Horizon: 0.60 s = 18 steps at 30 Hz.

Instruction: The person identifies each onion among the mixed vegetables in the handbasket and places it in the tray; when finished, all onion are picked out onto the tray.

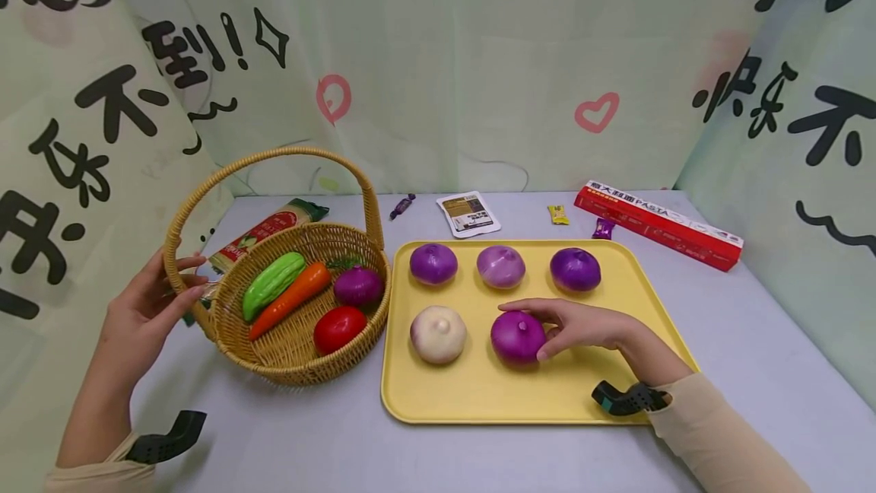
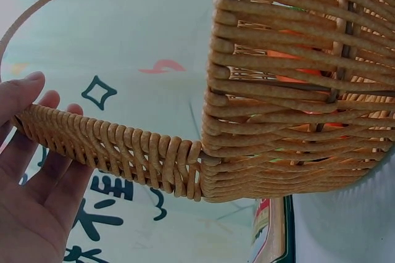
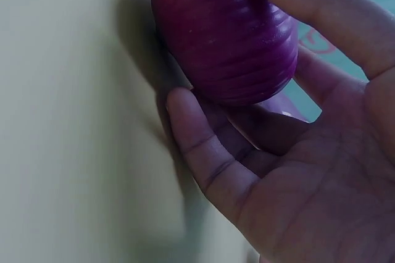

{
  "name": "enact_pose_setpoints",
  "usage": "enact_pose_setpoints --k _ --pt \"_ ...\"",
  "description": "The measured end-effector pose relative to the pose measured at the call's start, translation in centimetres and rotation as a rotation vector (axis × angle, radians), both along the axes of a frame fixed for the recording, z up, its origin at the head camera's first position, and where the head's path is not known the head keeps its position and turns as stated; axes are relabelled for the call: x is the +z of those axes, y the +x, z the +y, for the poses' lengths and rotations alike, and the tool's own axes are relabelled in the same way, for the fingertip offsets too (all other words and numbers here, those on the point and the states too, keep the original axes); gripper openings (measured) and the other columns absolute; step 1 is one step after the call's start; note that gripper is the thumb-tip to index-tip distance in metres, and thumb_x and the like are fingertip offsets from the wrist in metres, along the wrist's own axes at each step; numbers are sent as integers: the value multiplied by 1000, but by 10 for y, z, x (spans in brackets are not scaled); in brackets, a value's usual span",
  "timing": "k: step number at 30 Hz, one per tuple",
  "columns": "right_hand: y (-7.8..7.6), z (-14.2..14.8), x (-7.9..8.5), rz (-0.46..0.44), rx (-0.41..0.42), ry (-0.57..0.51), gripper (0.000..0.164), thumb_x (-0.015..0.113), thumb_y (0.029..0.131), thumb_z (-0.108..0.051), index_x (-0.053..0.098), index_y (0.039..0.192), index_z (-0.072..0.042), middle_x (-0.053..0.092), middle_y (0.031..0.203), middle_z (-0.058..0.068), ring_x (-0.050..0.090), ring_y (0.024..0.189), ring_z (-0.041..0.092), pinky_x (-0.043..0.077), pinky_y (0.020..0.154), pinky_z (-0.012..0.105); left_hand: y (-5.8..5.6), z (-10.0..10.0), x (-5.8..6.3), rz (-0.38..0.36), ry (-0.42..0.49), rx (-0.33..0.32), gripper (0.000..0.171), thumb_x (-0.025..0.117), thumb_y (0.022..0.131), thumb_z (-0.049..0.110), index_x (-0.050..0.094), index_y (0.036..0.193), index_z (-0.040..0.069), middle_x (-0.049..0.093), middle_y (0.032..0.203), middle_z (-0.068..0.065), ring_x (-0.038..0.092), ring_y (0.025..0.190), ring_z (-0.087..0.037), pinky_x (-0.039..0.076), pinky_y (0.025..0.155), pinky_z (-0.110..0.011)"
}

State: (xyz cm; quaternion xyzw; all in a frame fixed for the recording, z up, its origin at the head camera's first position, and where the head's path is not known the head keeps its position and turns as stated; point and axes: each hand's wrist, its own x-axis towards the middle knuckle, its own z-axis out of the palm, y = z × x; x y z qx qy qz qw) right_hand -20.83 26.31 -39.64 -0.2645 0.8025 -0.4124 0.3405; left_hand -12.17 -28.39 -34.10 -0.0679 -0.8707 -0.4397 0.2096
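My left hand (image 1: 146,303) grips the handle (image 2: 117,146) of a wicker basket (image 1: 294,367) low on its left side, fingers curled round it. Inside the basket lie a green bumpy gourd (image 1: 274,285), a carrot (image 1: 290,300), a purple onion (image 1: 359,286) and a tomato (image 1: 339,329). On the yellow tray (image 1: 465,402), my right hand (image 1: 578,326) holds another purple onion (image 1: 518,338) between thumb and fingers; the right wrist view shows this held onion (image 3: 225,34) close up. To its left sits a whitish onion (image 1: 438,335).
Three purple onions, left (image 1: 433,263), middle (image 1: 501,267) and right (image 1: 576,269), line the tray's back. Behind lie a red pasta box (image 1: 657,225), a white packet (image 1: 468,214), wrapped candies (image 1: 557,214) and, behind the basket, a red-green bag (image 1: 274,230). Printed curtains surround the table.
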Motion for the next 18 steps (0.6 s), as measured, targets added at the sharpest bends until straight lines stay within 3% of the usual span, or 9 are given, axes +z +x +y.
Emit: enact_pose_setpoints --k 12,18 --pt "0 3 0 -6 -3 -22 74 74 80 -21 37 144 -20 35 149 11 36 134 35 42 100 36 0 0 0 2 -3 -2 65 58 91 4 31 147 24 50 119 29 54 100 15 42 81 1" --pt "0 3 -1 1 9 -43 70 73 81 -20 40 143 -19 39 147 10 38 133 33 43 97 23 1 0 0 -1 -1 -1 66 58 91 5 31 148 25 50 119 28 54 100 15 41 81 1"
